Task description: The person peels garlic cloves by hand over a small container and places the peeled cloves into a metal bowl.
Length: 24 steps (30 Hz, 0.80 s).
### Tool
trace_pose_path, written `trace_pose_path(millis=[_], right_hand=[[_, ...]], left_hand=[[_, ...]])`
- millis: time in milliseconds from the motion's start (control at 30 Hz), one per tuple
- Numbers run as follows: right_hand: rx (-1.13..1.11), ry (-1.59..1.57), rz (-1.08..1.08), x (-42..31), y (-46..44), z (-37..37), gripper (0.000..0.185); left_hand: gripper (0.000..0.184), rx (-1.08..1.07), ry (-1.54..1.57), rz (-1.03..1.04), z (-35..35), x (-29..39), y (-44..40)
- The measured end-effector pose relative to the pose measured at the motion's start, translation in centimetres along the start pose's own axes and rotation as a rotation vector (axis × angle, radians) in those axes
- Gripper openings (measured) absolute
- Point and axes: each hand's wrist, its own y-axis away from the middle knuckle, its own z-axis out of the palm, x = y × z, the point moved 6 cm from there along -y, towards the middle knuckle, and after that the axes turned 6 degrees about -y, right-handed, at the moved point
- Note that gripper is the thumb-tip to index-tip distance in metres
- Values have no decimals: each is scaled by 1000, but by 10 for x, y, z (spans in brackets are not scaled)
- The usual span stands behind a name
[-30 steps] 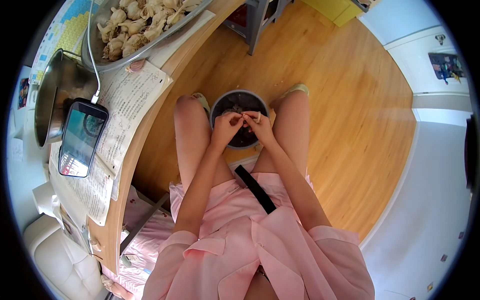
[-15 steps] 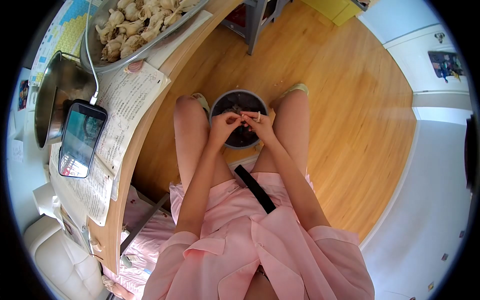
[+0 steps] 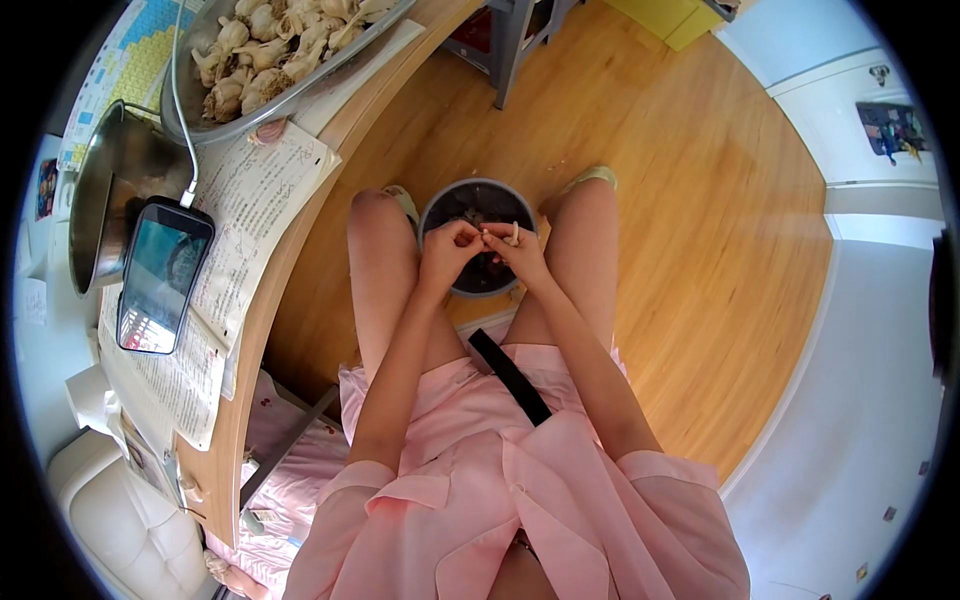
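My left hand (image 3: 449,252) and my right hand (image 3: 520,256) meet over a round bin (image 3: 428,210) between my knees. Thumbs and fingers of both are pinched together at the tips around a small pale piece, apparently a garlic clove (image 3: 484,233); the fingers cover most of it. A whitish narrow thing shows against the right fingers, too small to name for certain. Dark and pale scraps lie inside the bin. On the desk to the left, a large bowl (image 3: 235,131) holds several garlic bulbs (image 3: 262,58), and a single reddish clove (image 3: 268,132) rests beside it on printed paper.
A phone (image 3: 166,275) with a white cable (image 3: 182,120) leans by a metal pot (image 3: 90,200) on the desk. Printed sheets (image 3: 260,190) reach the desk edge (image 3: 290,262). A grey stool (image 3: 508,60) and a yellow box (image 3: 672,22) stand farther off on the wooden floor.
The fingers of my right hand have shifted very slightly at the pinch. Both hands stay over the bin, and the things on the desk look the same.
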Motion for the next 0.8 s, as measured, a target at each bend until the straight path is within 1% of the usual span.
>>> trace_pose_path(millis=[200,300,400,500,600,800], right_hand=[[26,34,-5,0,1,0,28],[18,-7,-24,1,0,1,28],[30,-61,-36,3,-1,0,26],[28,-95,-39,2,-2,0,26],[13,-117,-22,4,-3,-3,27],[51,-214,26,2,-2,-4,27]], left_hand=[[9,33,-42,45,0,-2,-2],[8,18,-66,-30,0,-5,-1],[7,62,-17,-65,-1,-8,-1],[7,114,30,-23,-2,-10,-3],[7,105,73,-48,0,-14,-3],[10,128,-51,-73,-1,-17,-4]])
